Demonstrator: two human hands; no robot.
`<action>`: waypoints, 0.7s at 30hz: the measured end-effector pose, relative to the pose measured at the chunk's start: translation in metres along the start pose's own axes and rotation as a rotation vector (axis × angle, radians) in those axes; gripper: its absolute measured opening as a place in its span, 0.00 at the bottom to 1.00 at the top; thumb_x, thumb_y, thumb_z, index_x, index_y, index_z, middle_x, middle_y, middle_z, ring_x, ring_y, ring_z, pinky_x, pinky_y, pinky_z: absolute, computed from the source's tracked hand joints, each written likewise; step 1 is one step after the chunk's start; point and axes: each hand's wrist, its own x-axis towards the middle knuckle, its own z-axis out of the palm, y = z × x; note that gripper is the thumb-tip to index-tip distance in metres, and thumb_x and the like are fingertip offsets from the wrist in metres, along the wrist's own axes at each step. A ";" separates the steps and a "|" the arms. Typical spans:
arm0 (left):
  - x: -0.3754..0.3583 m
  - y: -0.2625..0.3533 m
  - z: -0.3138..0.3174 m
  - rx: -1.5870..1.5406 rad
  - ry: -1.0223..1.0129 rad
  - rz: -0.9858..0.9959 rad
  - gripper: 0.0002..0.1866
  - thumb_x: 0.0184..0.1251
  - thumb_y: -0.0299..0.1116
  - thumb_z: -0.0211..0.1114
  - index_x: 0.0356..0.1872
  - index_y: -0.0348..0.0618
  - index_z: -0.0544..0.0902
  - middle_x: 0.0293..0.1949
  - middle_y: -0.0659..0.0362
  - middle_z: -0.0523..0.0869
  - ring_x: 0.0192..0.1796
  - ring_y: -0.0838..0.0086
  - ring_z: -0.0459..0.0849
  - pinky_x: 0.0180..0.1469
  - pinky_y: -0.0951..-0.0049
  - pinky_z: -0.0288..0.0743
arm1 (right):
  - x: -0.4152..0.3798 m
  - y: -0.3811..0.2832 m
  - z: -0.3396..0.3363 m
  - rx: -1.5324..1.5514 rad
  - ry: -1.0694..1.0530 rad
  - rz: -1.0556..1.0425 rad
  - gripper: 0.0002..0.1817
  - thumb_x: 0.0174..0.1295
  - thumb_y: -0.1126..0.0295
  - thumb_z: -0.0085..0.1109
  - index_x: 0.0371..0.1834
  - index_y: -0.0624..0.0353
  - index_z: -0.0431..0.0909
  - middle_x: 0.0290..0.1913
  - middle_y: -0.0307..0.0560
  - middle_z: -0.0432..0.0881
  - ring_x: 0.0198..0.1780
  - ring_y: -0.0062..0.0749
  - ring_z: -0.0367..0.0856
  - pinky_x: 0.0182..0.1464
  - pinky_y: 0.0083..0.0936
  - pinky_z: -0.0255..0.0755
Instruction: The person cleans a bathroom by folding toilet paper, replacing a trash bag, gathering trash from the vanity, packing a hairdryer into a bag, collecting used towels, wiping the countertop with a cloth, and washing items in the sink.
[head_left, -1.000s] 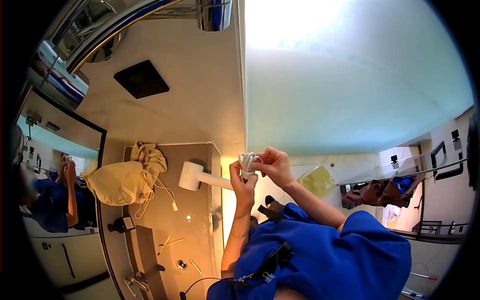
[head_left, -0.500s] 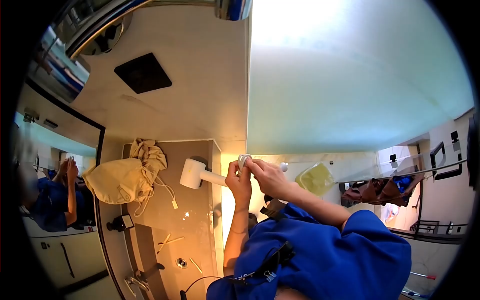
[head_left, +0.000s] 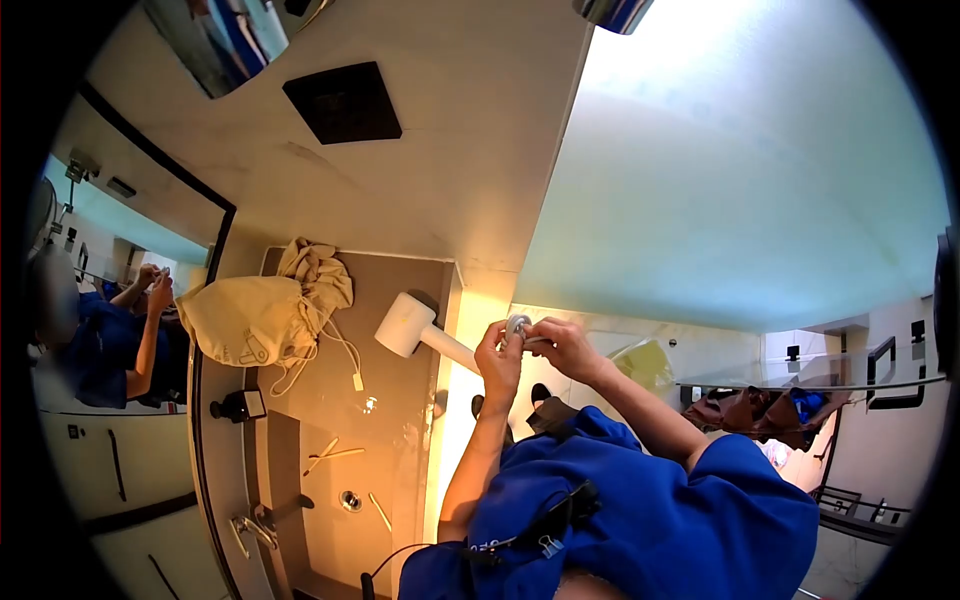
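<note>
A small coil of pale cord [head_left: 517, 324] is pinched up in front of my chest. My left hand [head_left: 499, 362] is closed around its lower left side. From the right, my right hand [head_left: 568, 350] has its fingers closed on the cord as well. Just left of my hands lies a white hair dryer [head_left: 404, 325] on the counter, its handle pointing toward my left wrist and reaching over the counter edge. Whether the cord joins the dryer is hidden behind my hand.
A beige drawstring bag [head_left: 245, 322] lies on the counter [head_left: 390, 430] beside the mirror [head_left: 120, 330]. Several thin sticks [head_left: 333, 456] lie around the drain [head_left: 350, 501], near a faucet [head_left: 250, 536]. A yellowish bin [head_left: 645, 362] is at the right, below a frosted glass panel [head_left: 740, 190].
The view has tilted and shifted, so the surroundings appear displaced. My right hand has drawn slightly away from my left, with cord still between them.
</note>
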 end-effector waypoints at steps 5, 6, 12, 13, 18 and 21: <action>0.005 -0.014 -0.002 0.265 0.042 0.180 0.09 0.56 0.27 0.60 0.38 0.39 0.79 0.23 0.57 0.79 0.25 0.77 0.76 0.27 0.76 0.69 | -0.001 -0.011 -0.003 0.184 -0.055 0.182 0.06 0.58 0.78 0.57 0.38 0.67 0.77 0.27 0.47 0.80 0.28 0.27 0.82 0.30 0.22 0.76; 0.006 -0.011 -0.002 0.258 0.019 0.144 0.08 0.58 0.27 0.60 0.39 0.38 0.79 0.25 0.59 0.79 0.26 0.80 0.75 0.26 0.78 0.68 | -0.001 -0.011 -0.003 0.220 -0.048 0.210 0.06 0.59 0.77 0.57 0.38 0.67 0.77 0.27 0.46 0.80 0.28 0.25 0.81 0.31 0.21 0.76; 0.002 0.018 -0.003 -0.022 0.003 -0.079 0.07 0.62 0.27 0.56 0.39 0.37 0.78 0.29 0.63 0.78 0.24 0.86 0.72 0.19 0.85 0.66 | 0.004 -0.012 0.001 0.296 -0.004 0.224 0.09 0.58 0.77 0.57 0.42 0.68 0.76 0.29 0.49 0.81 0.27 0.26 0.80 0.30 0.21 0.75; 0.001 0.015 -0.005 -0.064 -0.010 -0.093 0.08 0.62 0.26 0.55 0.40 0.37 0.77 0.30 0.64 0.77 0.24 0.85 0.73 0.19 0.85 0.67 | 0.004 -0.012 0.004 0.247 0.013 0.181 0.09 0.58 0.77 0.57 0.41 0.68 0.76 0.28 0.50 0.80 0.26 0.26 0.80 0.30 0.22 0.74; 0.000 0.000 -0.005 -0.059 0.070 -0.025 0.08 0.62 0.26 0.54 0.41 0.36 0.76 0.29 0.64 0.75 0.20 0.86 0.70 0.17 0.85 0.64 | 0.003 -0.014 0.016 0.231 0.063 0.270 0.07 0.57 0.77 0.57 0.37 0.66 0.76 0.25 0.49 0.78 0.23 0.28 0.78 0.28 0.23 0.73; 0.002 -0.001 -0.005 -0.029 0.068 0.000 0.08 0.62 0.26 0.55 0.40 0.36 0.76 0.28 0.64 0.75 0.18 0.86 0.69 0.17 0.85 0.62 | 0.008 -0.011 0.014 0.176 0.048 0.185 0.05 0.58 0.77 0.57 0.36 0.67 0.76 0.23 0.46 0.78 0.23 0.25 0.77 0.26 0.21 0.71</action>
